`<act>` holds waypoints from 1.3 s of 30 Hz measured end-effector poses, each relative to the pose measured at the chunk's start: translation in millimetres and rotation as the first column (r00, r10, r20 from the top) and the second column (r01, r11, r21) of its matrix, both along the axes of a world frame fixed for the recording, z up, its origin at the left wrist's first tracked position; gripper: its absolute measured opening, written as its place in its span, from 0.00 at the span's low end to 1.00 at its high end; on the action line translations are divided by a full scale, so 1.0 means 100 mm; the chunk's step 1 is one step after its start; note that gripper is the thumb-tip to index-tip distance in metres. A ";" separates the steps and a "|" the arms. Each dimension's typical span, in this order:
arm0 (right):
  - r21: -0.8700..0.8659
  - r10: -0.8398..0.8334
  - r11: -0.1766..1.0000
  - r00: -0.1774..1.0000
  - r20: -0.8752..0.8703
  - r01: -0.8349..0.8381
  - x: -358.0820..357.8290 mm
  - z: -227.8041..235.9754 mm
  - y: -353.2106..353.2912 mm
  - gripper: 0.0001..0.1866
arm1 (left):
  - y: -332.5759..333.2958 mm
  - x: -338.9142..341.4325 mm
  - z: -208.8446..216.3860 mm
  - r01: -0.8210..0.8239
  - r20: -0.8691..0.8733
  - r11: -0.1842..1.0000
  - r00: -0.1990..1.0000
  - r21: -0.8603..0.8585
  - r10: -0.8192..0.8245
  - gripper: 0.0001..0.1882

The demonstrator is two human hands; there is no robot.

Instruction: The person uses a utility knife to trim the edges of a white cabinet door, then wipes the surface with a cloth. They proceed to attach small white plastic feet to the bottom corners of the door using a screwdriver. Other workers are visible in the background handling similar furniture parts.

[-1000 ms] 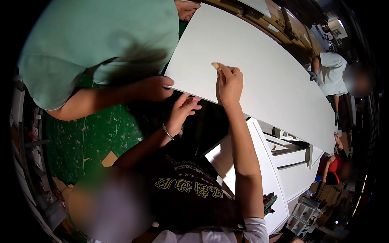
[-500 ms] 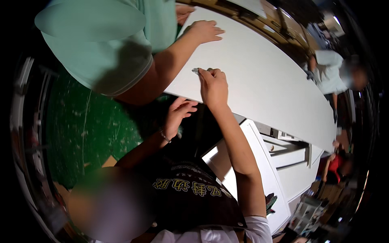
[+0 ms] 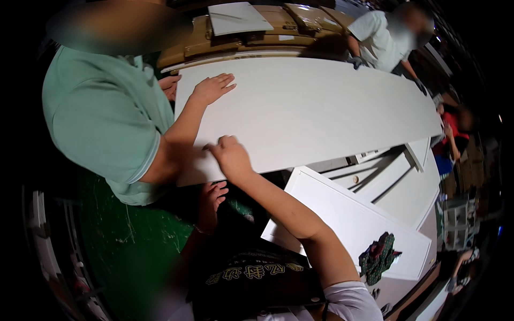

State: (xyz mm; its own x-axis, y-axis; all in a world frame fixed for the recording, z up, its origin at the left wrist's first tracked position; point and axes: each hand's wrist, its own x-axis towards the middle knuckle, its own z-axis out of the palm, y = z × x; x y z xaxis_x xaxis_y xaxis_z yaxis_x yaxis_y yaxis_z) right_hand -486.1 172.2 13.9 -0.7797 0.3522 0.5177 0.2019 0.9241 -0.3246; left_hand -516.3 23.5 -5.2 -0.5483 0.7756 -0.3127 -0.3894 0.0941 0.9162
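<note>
Panel [image 3: 321, 107], big, white and flat, lies across the middle above a framed white door [image 3: 348, 224] with a crumpled cloth [image 3: 378, 255] on it; our right hand [image 3: 231, 155] rests on its near edge, fingers curled, pinching something too small to tell. Our left hand [image 3: 211, 198] sits just under that edge, fingers loosely spread, grip unclear. Co-worker in a green shirt [image 3: 101, 117] presses an open palm [image 3: 211, 87] flat on the far left corner.
</note>
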 end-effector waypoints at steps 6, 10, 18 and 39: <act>-0.246 0.099 0.965 0.994 0.039 -0.086 0.48 0.18 0.12 0.19 | -0.28 -0.16 -0.11 0.045 -0.179 0.997 0.982 -0.063 -0.056 0.20; -0.388 -0.307 0.892 0.941 -0.143 0.232 1.32 0.21 0.47 0.12 | -0.61 -0.30 0.00 -0.086 -0.953 0.996 0.298 0.022 0.047 0.18; -0.414 -0.516 0.811 0.839 -0.174 0.413 2.62 0.09 0.42 0.12 | -0.03 -0.66 0.25 -0.014 -0.938 0.970 -0.251 -0.243 -0.239 0.53; -0.592 -0.959 0.277 0.255 -0.123 0.757 4.40 -0.03 -0.72 0.13 | 0.22 -0.60 0.23 0.066 -0.910 0.931 -0.249 -0.358 -0.332 0.51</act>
State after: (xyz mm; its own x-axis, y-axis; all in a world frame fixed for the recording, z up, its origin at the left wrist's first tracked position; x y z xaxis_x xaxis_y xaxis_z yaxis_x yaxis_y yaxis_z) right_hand -46.3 100.6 10.9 0.3797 0.8753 0.2996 0.5550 0.0436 -0.8307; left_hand -576.3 45.8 17.9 -0.1149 0.9511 0.2867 0.9884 0.0808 0.1283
